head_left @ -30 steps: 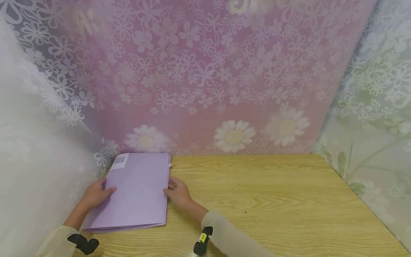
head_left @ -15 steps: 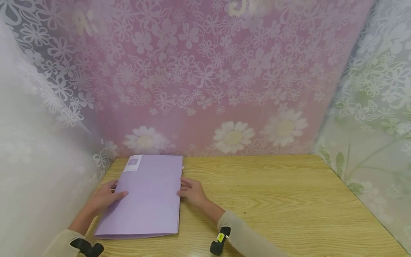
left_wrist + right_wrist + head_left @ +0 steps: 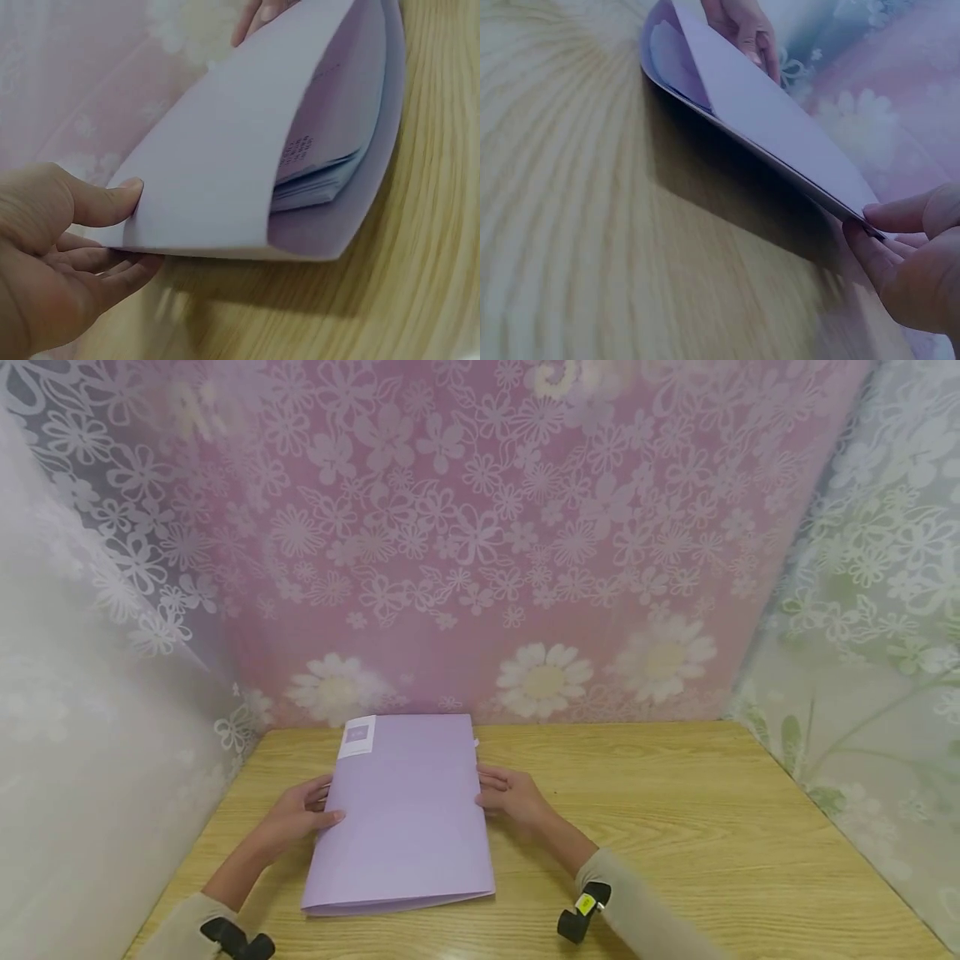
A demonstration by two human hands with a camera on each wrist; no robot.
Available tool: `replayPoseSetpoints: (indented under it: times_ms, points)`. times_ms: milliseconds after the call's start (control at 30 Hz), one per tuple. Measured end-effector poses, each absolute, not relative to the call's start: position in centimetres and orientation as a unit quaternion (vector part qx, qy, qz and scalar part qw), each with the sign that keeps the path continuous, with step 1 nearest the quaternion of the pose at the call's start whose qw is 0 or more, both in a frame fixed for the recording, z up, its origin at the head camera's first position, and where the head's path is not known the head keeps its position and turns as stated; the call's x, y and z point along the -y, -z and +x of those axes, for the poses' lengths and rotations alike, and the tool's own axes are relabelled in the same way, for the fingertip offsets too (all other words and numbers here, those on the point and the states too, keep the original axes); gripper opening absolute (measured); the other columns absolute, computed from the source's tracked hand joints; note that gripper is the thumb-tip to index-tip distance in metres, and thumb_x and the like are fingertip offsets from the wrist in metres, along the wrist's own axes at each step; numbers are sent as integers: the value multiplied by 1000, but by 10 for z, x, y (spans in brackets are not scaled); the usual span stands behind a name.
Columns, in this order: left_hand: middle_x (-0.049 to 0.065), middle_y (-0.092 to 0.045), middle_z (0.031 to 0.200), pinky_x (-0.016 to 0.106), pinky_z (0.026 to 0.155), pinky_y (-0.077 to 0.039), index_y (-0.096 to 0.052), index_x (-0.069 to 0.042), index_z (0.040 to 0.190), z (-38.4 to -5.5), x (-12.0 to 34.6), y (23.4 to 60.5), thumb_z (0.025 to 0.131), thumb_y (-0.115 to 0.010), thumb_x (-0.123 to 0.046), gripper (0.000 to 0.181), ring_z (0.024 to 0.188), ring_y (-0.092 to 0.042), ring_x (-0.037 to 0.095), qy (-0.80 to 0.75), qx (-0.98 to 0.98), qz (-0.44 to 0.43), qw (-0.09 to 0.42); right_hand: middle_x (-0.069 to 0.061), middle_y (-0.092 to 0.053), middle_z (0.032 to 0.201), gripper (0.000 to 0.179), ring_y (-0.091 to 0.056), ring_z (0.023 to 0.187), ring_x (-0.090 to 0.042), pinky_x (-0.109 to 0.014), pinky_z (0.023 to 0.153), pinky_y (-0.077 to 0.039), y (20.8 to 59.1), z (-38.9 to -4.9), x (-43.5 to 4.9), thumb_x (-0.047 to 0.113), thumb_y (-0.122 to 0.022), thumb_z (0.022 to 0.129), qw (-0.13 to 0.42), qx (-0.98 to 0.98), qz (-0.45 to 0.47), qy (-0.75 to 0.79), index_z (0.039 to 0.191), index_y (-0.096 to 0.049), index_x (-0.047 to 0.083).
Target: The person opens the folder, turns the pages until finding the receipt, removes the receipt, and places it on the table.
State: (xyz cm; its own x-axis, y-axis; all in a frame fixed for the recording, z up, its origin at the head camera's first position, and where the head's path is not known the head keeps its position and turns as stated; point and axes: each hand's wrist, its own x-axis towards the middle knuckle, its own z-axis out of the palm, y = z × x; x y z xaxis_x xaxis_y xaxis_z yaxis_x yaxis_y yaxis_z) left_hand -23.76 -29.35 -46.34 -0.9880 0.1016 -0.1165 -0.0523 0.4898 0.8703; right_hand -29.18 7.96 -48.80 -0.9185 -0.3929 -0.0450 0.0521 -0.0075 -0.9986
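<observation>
A lilac folder [image 3: 405, 818] with a white label at its upper left corner is held between both hands, over the left-middle part of the table. My left hand [image 3: 292, 814] grips its left edge, thumb on the cover and fingers underneath. On the opposite edge my right hand [image 3: 517, 797] pinches the folder between thumb and fingers. In the left wrist view the near end of the folder gapes, and a stack of printed sheets [image 3: 322, 165] shows inside. The right wrist view shows the folder raised off the wood, with a shadow beneath it.
The wood-grain table [image 3: 660, 827] extends to the right of the folder. A pink flowered curtain [image 3: 480, 543] stands along the back edge, with pale flowered panels on the left and right sides. Each wrist wears a black camera mount [image 3: 581, 914].
Both hands have carried the folder to the right, from the table's left edge toward its middle. The grip on each side edge is kept throughout.
</observation>
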Motion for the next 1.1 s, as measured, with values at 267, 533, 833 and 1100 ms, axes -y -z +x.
replayPoseSetpoints:
  times_ms: [267, 533, 833, 1100]
  points:
    - [34, -41, 154, 52, 110, -49, -28, 9, 156, -252, 246, 473, 93, -74, -9, 80, 141, -46, 49, -551, -831, 36, 72, -29, -41, 156, 62, -48, 142, -40, -32, 100, -57, 483, -300, -137, -1, -63, 98, 163, -708, -133, 674, 154, -37, -5]
    - [31, -44, 154, 53, 111, -48, -30, 9, 155, -264, 207, 486, 93, -74, -8, 79, 140, -47, 48, -568, -819, 50, 60, -30, -36, 158, 63, -39, 147, -43, -31, 103, -55, 477, -300, -177, 1, -62, 98, 156, -741, -127, 640, 155, -35, -6]
    - [31, -45, 152, 55, 110, -47, -29, 11, 155, -269, 180, 491, 92, -73, -4, 78, 137, -50, 48, -554, -829, 61, 35, -31, -32, 160, 67, -35, 147, -46, -33, 106, -53, 486, -307, -200, -2, -64, 97, 149, -759, -131, 620, 155, -32, -8]
    - [26, -31, 163, 54, 122, -31, -35, 7, 154, -271, 173, 487, 97, -68, -8, 68, 152, -30, 42, -443, -892, 80, 29, -28, -42, 156, 64, -37, 147, -47, -57, 120, -32, 494, -312, -207, 18, -69, 98, 66, -867, -217, 444, 150, -42, -7]
